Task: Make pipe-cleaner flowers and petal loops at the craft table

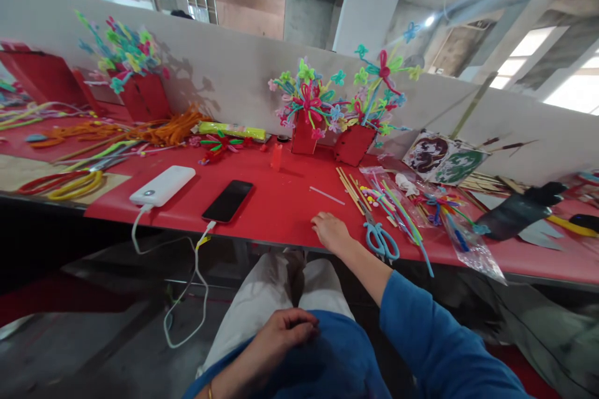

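Observation:
My right hand point(332, 232) lies palm down on the front edge of the red tabletop point(276, 212), fingers resting on the surface and nothing in them. Just beyond its fingertips is a thin whitish stick point(327, 196). Scissors with blue handles point(381, 240) lie to the right of that hand, beside thin wooden sticks point(353, 190) and colored pipe cleaners point(402, 215). Over my lap, against the blue clothing, my left hand point(287, 331) is loosely curled, thumb close to the fingers, with no object visible in it.
A phone point(228, 201) and a white power bank point(163, 186) lie left, their cable hanging below the edge. Red boxes point(355, 144) with pipe-cleaner flowers point(306, 96) stand along the white partition point(234, 68). A dark bottle point(519, 212) and a plastic bag point(472, 249) are at right.

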Action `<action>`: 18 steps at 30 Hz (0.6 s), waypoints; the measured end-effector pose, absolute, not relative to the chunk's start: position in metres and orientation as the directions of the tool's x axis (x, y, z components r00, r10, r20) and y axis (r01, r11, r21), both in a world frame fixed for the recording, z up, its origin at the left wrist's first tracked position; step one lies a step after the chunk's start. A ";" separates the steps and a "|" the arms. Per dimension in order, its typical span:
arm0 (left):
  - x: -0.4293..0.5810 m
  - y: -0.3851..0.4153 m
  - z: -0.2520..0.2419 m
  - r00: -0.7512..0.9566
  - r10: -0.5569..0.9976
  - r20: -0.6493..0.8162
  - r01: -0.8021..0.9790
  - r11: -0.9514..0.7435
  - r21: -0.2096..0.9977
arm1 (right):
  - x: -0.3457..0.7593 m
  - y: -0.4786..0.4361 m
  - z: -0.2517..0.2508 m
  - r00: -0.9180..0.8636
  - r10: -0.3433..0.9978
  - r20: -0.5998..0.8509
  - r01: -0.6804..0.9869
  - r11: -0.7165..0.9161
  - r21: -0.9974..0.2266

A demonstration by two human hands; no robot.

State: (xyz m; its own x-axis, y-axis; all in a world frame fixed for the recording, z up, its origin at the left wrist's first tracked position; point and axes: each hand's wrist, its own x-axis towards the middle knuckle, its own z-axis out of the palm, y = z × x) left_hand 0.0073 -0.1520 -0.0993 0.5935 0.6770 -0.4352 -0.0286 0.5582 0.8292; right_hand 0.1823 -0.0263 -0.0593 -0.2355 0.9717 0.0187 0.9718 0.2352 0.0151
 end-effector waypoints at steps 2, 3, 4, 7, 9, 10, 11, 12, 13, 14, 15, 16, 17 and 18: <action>0.006 -0.152 -0.098 0.597 0.684 -0.418 -0.035 0.543 0.839 | 0.182 -0.025 -0.060 -0.229 0.973 0.012 0.973 0.229 0.015; 0.005 -0.151 -0.097 0.596 0.687 -0.415 -0.037 0.540 0.841 | 0.181 -0.026 -0.061 -0.229 0.973 0.007 0.973 0.229 0.013; 0.005 -0.151 -0.097 0.594 0.688 -0.417 -0.035 0.540 0.841 | 0.181 -0.027 -0.061 -0.232 0.973 0.001 0.973 0.232 0.010; 0.004 -0.151 -0.097 0.595 0.690 -0.413 -0.034 0.535 0.844 | 0.180 -0.031 -0.059 -0.258 0.966 -0.019 0.966 0.257 -0.006; 0.005 -0.151 -0.097 0.597 0.686 -0.415 -0.040 0.542 0.839 | 0.179 -0.031 -0.058 -0.270 0.962 -0.032 0.963 0.270 -0.016; 0.006 -0.152 -0.097 0.595 0.687 -0.416 -0.046 0.546 0.836 | 0.178 -0.030 -0.057 -0.270 0.962 -0.033 0.963 0.270 -0.019; 0.006 -0.152 -0.097 0.594 0.687 -0.419 -0.049 0.551 0.833 | 0.176 -0.028 -0.057 -0.268 0.963 -0.031 0.963 0.267 -0.020; 0.006 -0.152 -0.097 0.591 0.687 -0.423 -0.050 0.554 0.831 | 0.174 -0.025 -0.057 -0.267 0.963 -0.025 0.964 0.266 -0.021; 0.006 -0.152 -0.097 0.591 0.688 -0.423 -0.050 0.554 0.831 | 0.171 -0.022 -0.057 -0.269 0.963 -0.019 0.963 0.269 -0.023; 0.006 -0.152 -0.097 0.593 0.688 -0.418 -0.051 0.550 0.833 | 0.169 -0.020 -0.057 -0.276 0.961 -0.013 0.961 0.276 -0.025; 0.005 -0.152 -0.098 0.597 0.689 -0.411 -0.053 0.545 0.837 | 0.166 -0.019 -0.058 -0.286 0.958 -0.010 0.958 0.285 -0.029; 0.005 -0.152 -0.098 0.599 0.689 -0.408 -0.054 0.543 0.838 | 0.164 -0.018 -0.058 -0.296 0.955 -0.009 0.955 0.296 -0.032; 0.004 -0.151 -0.098 0.597 0.689 -0.411 -0.053 0.545 0.837 | 0.161 -0.018 -0.058 -0.305 0.952 -0.010 0.952 0.304 -0.036; 0.003 -0.151 -0.099 0.593 0.690 -0.415 -0.051 0.547 0.836 | 0.160 -0.018 -0.058 -0.311 0.950 -0.012 0.950 0.310 -0.038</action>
